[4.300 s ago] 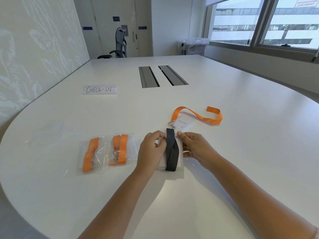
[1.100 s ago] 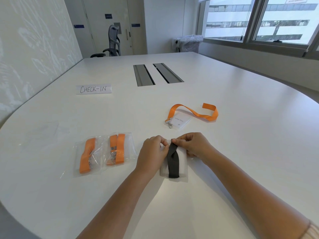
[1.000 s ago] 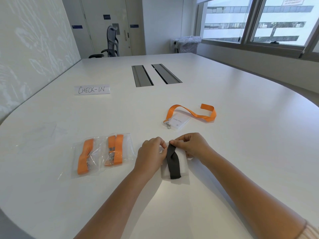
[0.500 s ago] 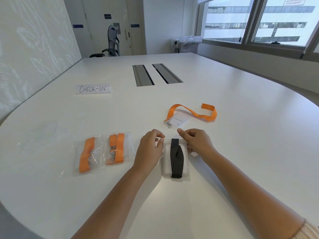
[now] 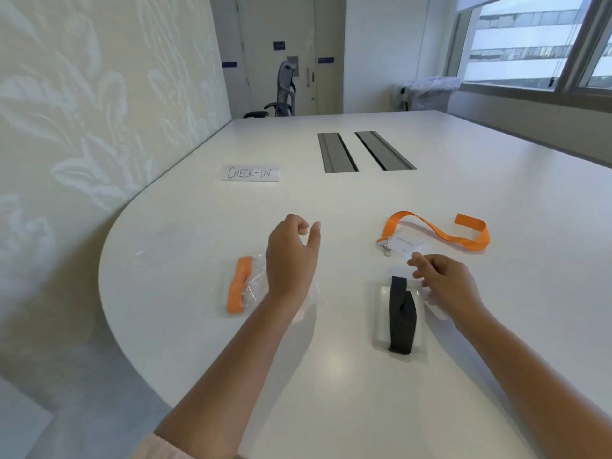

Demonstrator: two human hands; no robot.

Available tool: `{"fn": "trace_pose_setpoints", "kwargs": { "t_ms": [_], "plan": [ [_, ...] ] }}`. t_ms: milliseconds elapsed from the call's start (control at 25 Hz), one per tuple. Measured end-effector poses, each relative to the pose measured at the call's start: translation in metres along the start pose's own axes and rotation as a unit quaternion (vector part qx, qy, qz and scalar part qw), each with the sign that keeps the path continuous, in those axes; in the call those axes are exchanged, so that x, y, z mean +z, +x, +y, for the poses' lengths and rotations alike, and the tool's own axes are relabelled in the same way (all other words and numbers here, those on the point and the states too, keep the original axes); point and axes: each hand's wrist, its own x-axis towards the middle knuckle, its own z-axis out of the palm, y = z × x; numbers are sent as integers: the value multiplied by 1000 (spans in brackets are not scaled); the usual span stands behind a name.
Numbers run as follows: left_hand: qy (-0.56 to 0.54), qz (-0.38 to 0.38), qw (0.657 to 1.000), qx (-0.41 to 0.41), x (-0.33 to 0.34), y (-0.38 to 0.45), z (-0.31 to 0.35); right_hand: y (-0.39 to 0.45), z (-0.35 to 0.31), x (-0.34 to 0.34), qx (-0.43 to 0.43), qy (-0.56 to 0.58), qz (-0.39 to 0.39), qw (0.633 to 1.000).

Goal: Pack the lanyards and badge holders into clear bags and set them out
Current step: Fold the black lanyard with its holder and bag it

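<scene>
Broadly, a white rounded table (image 5: 364, 392) fills the view, with two grey cable hatches (image 5: 364, 150) set into its far middle and a paper sign (image 5: 250, 173) reading CHECK-IN lying to their left. Beyond the far edge stands an office chair (image 5: 283, 91). On the near part of the table, a clear bag (image 5: 402, 321) holds a folded black lanyard (image 5: 401, 314), lying flat. Left of it lies another clear bag with an orange lanyard (image 5: 239, 285) inside; a bag beside that one is mostly hidden under the left forearm. Farther right, a loose orange lanyard (image 5: 440, 231) lies uncoiled, its clip touching a badge holder (image 5: 406, 242). The left hand (image 5: 291, 256) hovers with fingers loosely curled, grasping nothing. The right hand (image 5: 443, 279), fingers relaxed and empty, hangs just beside the black lanyard's bag.
</scene>
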Motion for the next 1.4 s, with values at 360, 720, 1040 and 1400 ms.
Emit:
{"fn": "trace_pose_setpoints", "kwargs": {
  "t_ms": [360, 720, 1040, 1400],
  "plan": [
    [297, -75, 908, -284, -106, 73, -146, 2, 1, 10, -24, 13, 5, 1000],
    [437, -161, 860, -209, -94, 37, -146, 4, 2, 9, -19, 16, 11, 1000],
    [377, -65, 913, -141, -103, 39, -157, 4, 3, 11, -11, 12, 13, 1000],
    [269, 82, 959, -36, -88, 32, -137, 4, 2, 11, -11, 14, 20, 1000]
  ]
}}
